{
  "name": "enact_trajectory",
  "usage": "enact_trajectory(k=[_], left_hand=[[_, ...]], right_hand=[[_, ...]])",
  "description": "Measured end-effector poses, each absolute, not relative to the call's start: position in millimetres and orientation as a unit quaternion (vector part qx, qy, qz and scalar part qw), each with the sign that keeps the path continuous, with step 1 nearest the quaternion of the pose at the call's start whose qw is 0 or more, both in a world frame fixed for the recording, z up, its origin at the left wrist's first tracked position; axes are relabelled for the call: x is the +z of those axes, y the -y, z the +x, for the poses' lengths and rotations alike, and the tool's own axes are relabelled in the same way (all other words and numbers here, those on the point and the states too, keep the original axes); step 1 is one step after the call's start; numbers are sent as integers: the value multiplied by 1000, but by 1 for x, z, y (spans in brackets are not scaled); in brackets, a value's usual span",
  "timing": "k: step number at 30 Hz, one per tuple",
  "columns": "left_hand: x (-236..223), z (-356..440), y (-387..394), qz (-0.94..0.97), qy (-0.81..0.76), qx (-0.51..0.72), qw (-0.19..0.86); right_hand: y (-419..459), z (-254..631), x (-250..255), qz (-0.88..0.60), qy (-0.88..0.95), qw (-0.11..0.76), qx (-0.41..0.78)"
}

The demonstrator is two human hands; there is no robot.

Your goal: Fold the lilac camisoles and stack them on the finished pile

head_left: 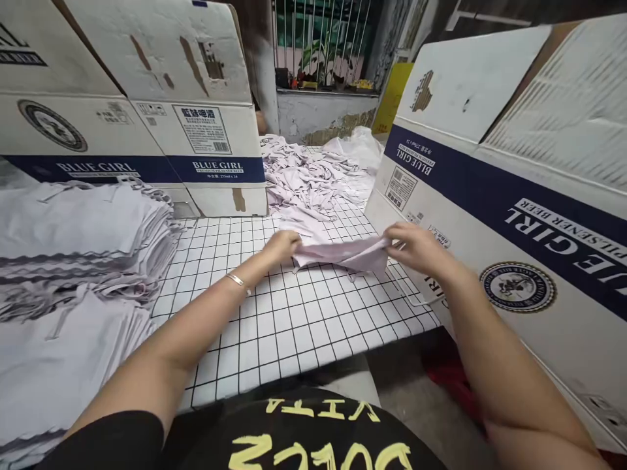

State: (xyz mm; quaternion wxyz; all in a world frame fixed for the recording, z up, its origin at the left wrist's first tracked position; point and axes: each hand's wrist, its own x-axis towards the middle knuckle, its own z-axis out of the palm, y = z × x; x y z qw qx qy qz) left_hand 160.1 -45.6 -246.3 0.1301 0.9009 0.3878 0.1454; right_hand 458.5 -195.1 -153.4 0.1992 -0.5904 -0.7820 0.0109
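Note:
A pale lilac piece of fabric stretches between my two hands, just over the checked tabletop. My left hand is closed on its left end, with a silver bangle on that wrist. At the other end, my right hand pinches the fabric between thumb and fingers. Behind it, another flat lilac piece lies on the table, in front of a loose heap of similar fabric pieces.
Thick stacks of lilac fabric pieces fill the left side. A white and blue beer carton stands behind them; a larger carton flanks my right arm. The checked table's front edge runs near my body. A barred window is beyond.

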Motion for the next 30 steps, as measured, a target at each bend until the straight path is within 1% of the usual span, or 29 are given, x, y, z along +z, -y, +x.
enact_trajectory(k=[2,5,7,9,11,13,17,18,20,21,23,25,27,30], left_hand=[[-218,141,31,892,-408,162,102],[-162,106,31,865,-465,182,55],[-130,82,50,827,-521,206,45],[-116,60,86,790,-568,222,60],[-126,42,132,769,-599,205,87],[-157,27,182,761,-618,158,115],[-231,5,269,747,-645,83,137],[-241,-1,284,741,-650,77,149],[-249,-11,301,728,-654,85,189],[-248,-14,303,723,-652,101,205],[-239,-17,294,724,-645,136,203],[-230,-11,269,736,-637,162,161],[-228,2,232,745,-637,166,113],[-237,27,170,727,-670,114,92]], right_hand=[[178,468,-140,-597,768,231,4],[157,472,-118,-572,783,242,-32],[152,466,-105,-545,803,228,-78],[157,454,-103,-519,820,203,-131],[173,437,-116,-495,838,172,-154],[196,420,-145,-479,856,145,-131],[254,394,-210,-455,885,101,12],[266,389,-220,-452,884,100,59],[284,380,-229,-457,869,127,144],[289,374,-230,-463,857,146,170],[291,360,-234,-473,848,164,175],[287,345,-246,-460,866,132,143],[282,334,-264,-432,891,78,112],[280,331,-288,-408,908,29,89]])
